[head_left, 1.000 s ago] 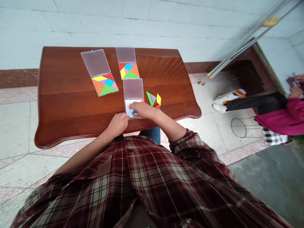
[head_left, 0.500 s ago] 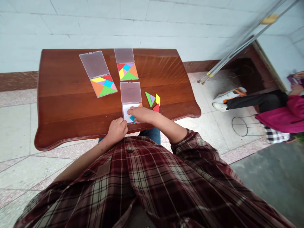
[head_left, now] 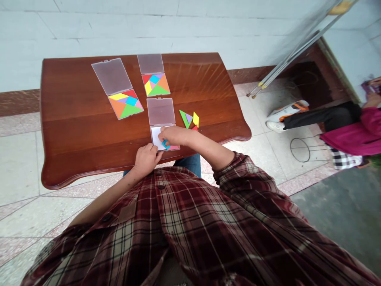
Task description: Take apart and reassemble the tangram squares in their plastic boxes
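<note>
An open clear case [head_left: 161,112] lies at the near edge of the wooden table [head_left: 74,131], its white tray partly under my hands. My right hand [head_left: 173,135] rests on the tray, fingers curled down on a blue tangram piece [head_left: 166,143] beside a pink one. My left hand [head_left: 146,158] is curled at the tray's near left corner, touching its edge. Just right of the tray lie loose pieces: a green triangle [head_left: 183,118], a purple piece, a yellow piece [head_left: 195,118] and a red one.
Two more open cases hold finished coloured squares, one at the left [head_left: 125,103] and one behind [head_left: 155,84]. A seated person in pink [head_left: 351,139] is at the right, legs stretched over the floor. Metal rods [head_left: 297,51] lean on the wall.
My right hand has slid a little left across the tray with the blue piece under its fingers. The view has shifted slightly; my left hand stays at the tray's corner.
</note>
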### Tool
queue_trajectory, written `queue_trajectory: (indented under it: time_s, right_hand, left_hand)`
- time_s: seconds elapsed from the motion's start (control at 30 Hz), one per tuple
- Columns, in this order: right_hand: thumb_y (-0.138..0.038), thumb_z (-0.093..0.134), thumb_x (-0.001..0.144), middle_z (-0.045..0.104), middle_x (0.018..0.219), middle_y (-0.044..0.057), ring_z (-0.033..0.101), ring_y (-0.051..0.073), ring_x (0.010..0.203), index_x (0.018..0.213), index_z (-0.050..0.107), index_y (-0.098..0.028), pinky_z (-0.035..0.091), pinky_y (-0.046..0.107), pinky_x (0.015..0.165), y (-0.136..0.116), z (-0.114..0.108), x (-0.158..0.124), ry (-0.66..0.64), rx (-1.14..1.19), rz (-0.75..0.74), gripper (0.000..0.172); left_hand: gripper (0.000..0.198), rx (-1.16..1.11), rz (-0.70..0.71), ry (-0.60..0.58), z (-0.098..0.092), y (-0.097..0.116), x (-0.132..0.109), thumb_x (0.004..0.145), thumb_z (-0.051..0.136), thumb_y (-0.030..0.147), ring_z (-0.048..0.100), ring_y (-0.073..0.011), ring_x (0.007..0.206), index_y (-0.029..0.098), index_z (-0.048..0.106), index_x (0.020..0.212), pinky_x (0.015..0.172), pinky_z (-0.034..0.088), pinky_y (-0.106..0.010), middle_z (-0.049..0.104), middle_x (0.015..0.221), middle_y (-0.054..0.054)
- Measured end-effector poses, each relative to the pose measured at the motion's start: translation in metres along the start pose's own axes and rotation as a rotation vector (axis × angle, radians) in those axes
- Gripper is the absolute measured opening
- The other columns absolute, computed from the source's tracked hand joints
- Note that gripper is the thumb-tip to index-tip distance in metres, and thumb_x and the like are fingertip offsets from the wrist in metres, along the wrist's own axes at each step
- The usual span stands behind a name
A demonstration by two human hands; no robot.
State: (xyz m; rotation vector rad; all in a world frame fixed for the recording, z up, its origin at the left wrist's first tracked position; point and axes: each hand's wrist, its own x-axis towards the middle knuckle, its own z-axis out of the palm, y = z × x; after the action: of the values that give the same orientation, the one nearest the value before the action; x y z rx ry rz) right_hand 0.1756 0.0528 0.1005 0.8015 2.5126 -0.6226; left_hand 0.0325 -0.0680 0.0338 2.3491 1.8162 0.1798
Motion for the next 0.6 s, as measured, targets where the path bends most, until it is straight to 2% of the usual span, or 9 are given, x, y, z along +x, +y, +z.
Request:
queue_trajectory:
  time_s: [0.07, 0.13, 0.27, 0.37, 0.5, 0.6]
  right_hand:
    - [-0.011, 0.064, 0.076, 0.063, 0.096, 0.004, 0.055, 0.014, 0.083, 0.087, 0.066, -0.016, 0.033, 0.025, 0.068, 0.009, -0.001, -0.001, 0.054, 0.088, -0.007, 0.012]
    - [-0.013, 0.063, 0.078, 0.062, 0.086, 0.001, 0.053, 0.013, 0.079, 0.083, 0.064, -0.016, 0.034, 0.025, 0.070, 0.021, -0.002, -0.006, 0.174, 0.223, 0.038, 0.006]
    - [-0.020, 0.056, 0.082, 0.060, 0.079, 0.000, 0.052, 0.011, 0.069, 0.090, 0.060, -0.015, 0.040, 0.025, 0.068, 0.054, 0.004, -0.021, 0.558, 0.585, 0.291, 0.010]
    - [-0.020, 0.052, 0.083, 0.060, 0.075, 0.000, 0.052, 0.011, 0.061, 0.096, 0.057, -0.015, 0.043, 0.025, 0.063, 0.078, 0.019, -0.029, 0.737, 0.755, 0.492, 0.015]
    - [-0.021, 0.054, 0.082, 0.062, 0.075, 0.000, 0.056, 0.012, 0.060, 0.102, 0.058, -0.015, 0.046, 0.027, 0.065, 0.090, 0.040, -0.029, 0.699, 0.770, 0.583, 0.021]
    - [-0.021, 0.054, 0.082, 0.066, 0.083, 0.003, 0.061, 0.017, 0.075, 0.104, 0.059, -0.015, 0.048, 0.031, 0.076, 0.086, 0.045, -0.027, 0.668, 0.628, 0.590, 0.023]
  left_hand:
    - [0.034, 0.010, 0.002, -0.011, -0.001, -0.001, 0.001, 0.095, 0.045, 0.038, 0.062, -0.0251, 0.080, 0.012, 0.065, 0.088, 0.066, 0.039, -0.034, 0.062, 0.082, -0.012]
    - [0.033, 0.028, 0.005, -0.012, -0.003, -0.001, 0.004, 0.095, 0.045, 0.038, 0.062, -0.0245, 0.079, 0.013, 0.066, 0.088, 0.065, 0.038, -0.034, 0.062, 0.081, -0.012]
    - [0.033, 0.064, 0.012, 0.026, -0.003, -0.006, 0.010, 0.095, 0.046, 0.038, 0.062, -0.0235, 0.076, 0.013, 0.066, 0.084, 0.063, 0.037, -0.033, 0.063, 0.079, -0.011]
    - [0.034, 0.075, 0.037, 0.072, 0.001, -0.010, 0.014, 0.095, 0.045, 0.039, 0.061, -0.0227, 0.075, 0.015, 0.065, 0.081, 0.063, 0.037, -0.033, 0.062, 0.078, -0.010]
    - [0.035, 0.058, 0.041, 0.092, 0.006, -0.013, 0.013, 0.096, 0.044, 0.040, 0.060, -0.0226, 0.074, 0.015, 0.064, 0.081, 0.064, 0.037, -0.033, 0.061, 0.077, -0.010]
    - [0.035, 0.034, 0.028, 0.081, 0.006, -0.012, 0.012, 0.095, 0.043, 0.040, 0.059, -0.0233, 0.075, 0.015, 0.064, 0.081, 0.065, 0.037, -0.034, 0.061, 0.079, -0.011]
